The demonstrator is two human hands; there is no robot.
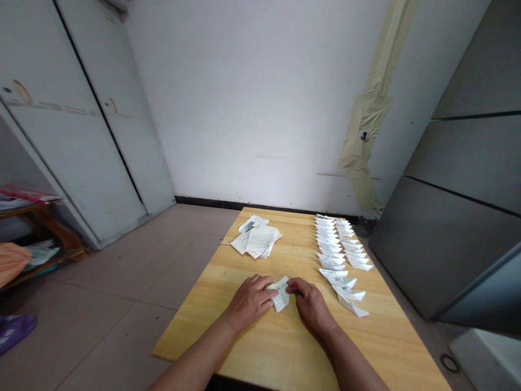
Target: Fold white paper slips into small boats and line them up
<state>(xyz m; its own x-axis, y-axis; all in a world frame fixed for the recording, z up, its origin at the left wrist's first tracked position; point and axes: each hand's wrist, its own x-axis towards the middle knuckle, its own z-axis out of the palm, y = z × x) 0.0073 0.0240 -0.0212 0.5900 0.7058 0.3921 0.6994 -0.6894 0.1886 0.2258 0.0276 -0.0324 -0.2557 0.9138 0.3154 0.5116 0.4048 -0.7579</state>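
A small printed sheet of paper [280, 294], partly folded, lies on the wooden table [260, 347] between my two hands. My left hand [249, 300] presses down on its left edge with curled fingers. On the other side, my right hand [309, 300] pinches the paper's right edge with its fingertips. Both hands rest on the table top near its middle.
Two rows of folded paper pieces [340, 255] run along the table's right side. A loose pile of flat printed sheets [257, 239] lies at the far left of the table. Grey cabinets stand at right, white doors at left, a low shelf at far left.
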